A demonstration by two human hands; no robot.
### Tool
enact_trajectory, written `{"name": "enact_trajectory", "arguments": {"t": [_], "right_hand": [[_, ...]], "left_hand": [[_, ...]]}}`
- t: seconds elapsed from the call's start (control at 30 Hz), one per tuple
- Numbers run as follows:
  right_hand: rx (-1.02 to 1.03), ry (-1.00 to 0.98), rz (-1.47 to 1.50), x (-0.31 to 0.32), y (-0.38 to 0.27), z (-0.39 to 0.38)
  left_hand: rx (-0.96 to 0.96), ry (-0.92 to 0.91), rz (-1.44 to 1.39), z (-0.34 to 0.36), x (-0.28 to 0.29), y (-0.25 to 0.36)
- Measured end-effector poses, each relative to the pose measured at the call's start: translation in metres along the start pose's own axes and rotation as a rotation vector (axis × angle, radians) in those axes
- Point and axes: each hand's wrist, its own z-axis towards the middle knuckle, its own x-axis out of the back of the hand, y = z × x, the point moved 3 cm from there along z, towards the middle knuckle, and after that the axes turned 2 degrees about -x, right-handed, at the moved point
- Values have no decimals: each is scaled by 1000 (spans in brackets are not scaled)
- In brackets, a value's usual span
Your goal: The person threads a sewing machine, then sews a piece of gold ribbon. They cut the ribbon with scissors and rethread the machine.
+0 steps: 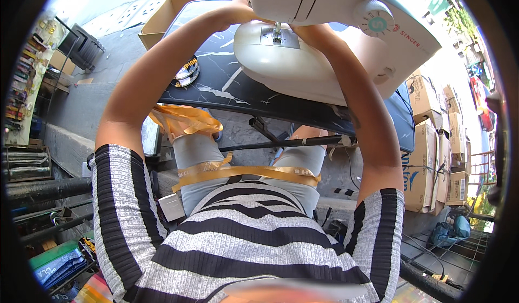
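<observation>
A white sewing machine (373, 71) stands on the dark marble-patterned table (216, 93) in front of me. My left hand (239, 12) reaches around the left of its head, close to the needle and presser foot (277, 32). From the right, my right hand (316, 34) comes in under the head, beside the needle plate. Most fingers of both hands are hidden behind the machine, so what they hold, if anything, does not show. Gold printed ribbon (248, 172) lies across my lap, with a loose bunch of the ribbon hanging over my left knee.
A round black-and-white item with yellow lettering (186, 73) lies at the table's left edge. Cardboard boxes (424, 162) are stacked at the right, and an open carton (175, 11) stands behind the table. A display rack (27, 81) is at far left. Metal bars run under the table.
</observation>
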Motion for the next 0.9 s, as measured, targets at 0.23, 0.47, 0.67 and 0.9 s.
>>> {"name": "enact_trajectory", "arguments": {"t": [0.23, 0.47, 0.67, 0.9], "right_hand": [[-18, 21, 42, -13, 5, 9], [-43, 25, 48, -19, 2, 14], [-94, 4, 66, -9, -8, 17], [-299, -105, 25, 32, -34, -26]], "left_hand": [[108, 169, -76, 8, -3, -10], [259, 44, 146, -15, 1, -8], [61, -56, 153, -9, -2, 6], [-23, 149, 242, 30, -14, -1]]}}
